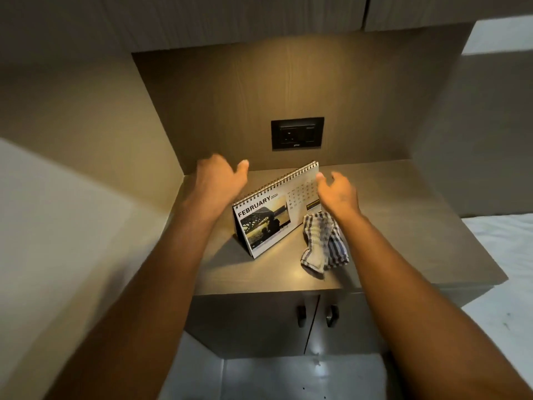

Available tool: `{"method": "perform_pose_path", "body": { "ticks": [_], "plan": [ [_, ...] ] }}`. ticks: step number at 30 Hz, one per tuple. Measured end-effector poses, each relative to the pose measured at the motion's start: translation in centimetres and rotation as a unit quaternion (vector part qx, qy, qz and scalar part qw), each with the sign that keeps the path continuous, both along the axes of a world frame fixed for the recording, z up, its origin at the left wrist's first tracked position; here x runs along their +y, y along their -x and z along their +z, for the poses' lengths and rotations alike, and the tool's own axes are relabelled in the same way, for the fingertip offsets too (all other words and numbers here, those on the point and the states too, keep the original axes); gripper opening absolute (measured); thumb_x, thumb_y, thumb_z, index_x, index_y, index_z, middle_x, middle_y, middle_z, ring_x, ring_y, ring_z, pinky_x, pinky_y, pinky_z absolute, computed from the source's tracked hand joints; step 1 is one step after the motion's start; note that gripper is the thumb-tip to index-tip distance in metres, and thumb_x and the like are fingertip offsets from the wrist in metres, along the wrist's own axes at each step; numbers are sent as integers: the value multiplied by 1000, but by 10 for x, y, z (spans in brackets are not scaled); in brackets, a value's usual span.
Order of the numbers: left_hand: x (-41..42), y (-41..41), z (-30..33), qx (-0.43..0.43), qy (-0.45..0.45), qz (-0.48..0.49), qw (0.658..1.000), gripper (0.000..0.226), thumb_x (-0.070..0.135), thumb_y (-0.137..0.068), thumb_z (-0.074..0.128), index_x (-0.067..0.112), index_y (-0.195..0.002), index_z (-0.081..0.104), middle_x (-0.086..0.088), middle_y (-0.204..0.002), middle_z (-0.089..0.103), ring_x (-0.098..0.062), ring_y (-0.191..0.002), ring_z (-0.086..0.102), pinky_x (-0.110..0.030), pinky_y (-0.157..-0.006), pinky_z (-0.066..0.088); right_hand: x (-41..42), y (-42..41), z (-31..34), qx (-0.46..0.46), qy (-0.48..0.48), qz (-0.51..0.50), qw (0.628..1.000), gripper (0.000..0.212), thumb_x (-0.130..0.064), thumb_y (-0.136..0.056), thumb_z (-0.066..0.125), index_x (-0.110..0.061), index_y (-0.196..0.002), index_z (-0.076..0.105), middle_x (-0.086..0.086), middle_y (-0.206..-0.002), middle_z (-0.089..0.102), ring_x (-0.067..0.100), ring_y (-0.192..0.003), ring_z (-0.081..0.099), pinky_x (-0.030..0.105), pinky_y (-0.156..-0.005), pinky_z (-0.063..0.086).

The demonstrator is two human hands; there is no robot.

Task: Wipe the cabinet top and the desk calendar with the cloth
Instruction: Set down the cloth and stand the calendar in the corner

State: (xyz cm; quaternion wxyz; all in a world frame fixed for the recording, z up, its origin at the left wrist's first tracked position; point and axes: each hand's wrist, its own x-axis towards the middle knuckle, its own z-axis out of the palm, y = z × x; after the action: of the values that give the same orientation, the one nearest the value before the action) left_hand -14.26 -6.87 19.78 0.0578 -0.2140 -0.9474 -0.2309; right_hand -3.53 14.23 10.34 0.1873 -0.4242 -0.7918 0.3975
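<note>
Two bare hands reach over the grey-brown laminate cabinet top [403, 226] toward a white, spiral-bound tent-style desk calendar [274, 209], which stands upright near the middle of the surface. Its long axis runs diagonally, from near left to far right, with the wire binding along the top edge.

The right hand [339, 194], fingers spread and gripping nothing, is at the calendar's far right end, fingertips at or just short of the page edge (contact cannot be confirmed). The left hand [219, 183], also open and empty, is blurred and hovers above the calendar's left half, clear of the binding. The right hand looks the nearer of the two to a hold.

A crumpled blue-and-white checked cloth [323, 243] lies on the cabinet top just beside the calendar's near right corner, directly under the right wrist and untouched.

The calendar face reads "FEBRUARY 2026" above a sepia photograph of a bridge; the date grid and a small yellow-and-black label are too small to read. A black wall socket plate [297, 133] sits on the wooden back panel behind.
</note>
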Motion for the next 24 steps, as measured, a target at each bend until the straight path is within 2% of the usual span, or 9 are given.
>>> {"method": "perform_pose_path", "body": {
  "ticks": [2, 4, 6, 9, 12, 14, 17, 21, 24],
  "plan": [
    [-17, -3, -15, -135, 63, 43, 988, 68, 67, -93, 47, 5, -109, 69, -18, -107, 73, -30, -87, 70, -35, -74, 53, 9, 15, 21, -14, -19, 47, 999, 65, -55, -100, 38, -7, -143, 47, 18, -145, 53, 36, -130, 50, 41, -98, 42],
    [-23, -5, -32, -247, 26, 34, 968, 66, 68, -94, 44, 8, -92, 71, -13, -87, 76, -26, -71, 73, -36, -71, 58, 11, 29, 33, -30, -7, 74, 997, 61, -53, -101, 34, -4, -127, 58, 21, -133, 60, 37, -120, 55, 40, -91, 43],
    [-21, -5, -48, -294, -50, 41, 954, 65, 66, -94, 45, 7, -85, 72, -13, -77, 77, -26, -61, 72, -38, -63, 59, 13, 40, 34, -30, 28, 76, 996, 58, -53, -102, 33, -4, -111, 64, 19, -124, 64, 35, -111, 58, 40, -87, 42],
    [-15, 4, -61, -265, -115, 65, 955, 59, 62, -93, 50, 10, -78, 73, -7, -66, 75, -26, -59, 74, -37, -57, 60, 16, 49, 28, 7, 111, 23, 994, 60, -59, -95, 47, -5, -113, 66, 11, -111, 64, 29, -96, 57, 39, -81, 44],
    [-21, 26, -62, -210, -122, 102, 965, 52, 58, -93, 54, 15, -65, 63, 1, -61, 65, -19, -55, 61, -30, -55, 46, 13, 58, 26, 30, 185, 15, 982, 61, -59, -86, 63, -8, -119, 63, 6, -105, 66, 26, -91, 64, 38, -75, 52],
    [-30, 46, -62, -214, -167, 126, 954, 48, 53, -92, 59, 15, -63, 63, 2, -61, 67, -18, -55, 64, -29, -56, 50, 6, 68, 26, 42, 247, 40, 967, 58, -54, -82, 70, -11, -120, 62, 10, -110, 71, 29, -95, 69, 41, -82, 57],
    [-50, 77, -60, -216, -223, 171, 935, 37, 49, -92, 60, 18, -73, 71, 0, -76, 76, -19, -68, 73, -32, -67, 60, -17, 92, 23, 71, 311, 56, 946, 52, -46, -81, 76, -11, -119, 64, 12, -111, 74, 24, -86, 69, 38, -76, 58],
    [-68, 110, -48, -200, -179, 202, 942, 39, 46, -95, 49, 16, -88, 73, -1, -79, 72, -18, -69, 62, -30, -67, 50, -57, 128, 17, 93, 305, 11, 948, 51, -47, -76, 79, -10, -109, 66, 10, -106, 73, 25, -90, 67, 35, -67, 52],
    [-76, 131, -39, -169, -114, 206, 957, 44, 35, -101, 37, 10, -101, 73, -10, -101, 73, -28, -94, 64, -37, -93, 47, -76, 149, 18, 107, 311, -3, 944, 51, -46, -75, 80, -9, -105, 63, 10, -105, 71, 29, -94, 67, 43, -85, 57]
  ]
}}
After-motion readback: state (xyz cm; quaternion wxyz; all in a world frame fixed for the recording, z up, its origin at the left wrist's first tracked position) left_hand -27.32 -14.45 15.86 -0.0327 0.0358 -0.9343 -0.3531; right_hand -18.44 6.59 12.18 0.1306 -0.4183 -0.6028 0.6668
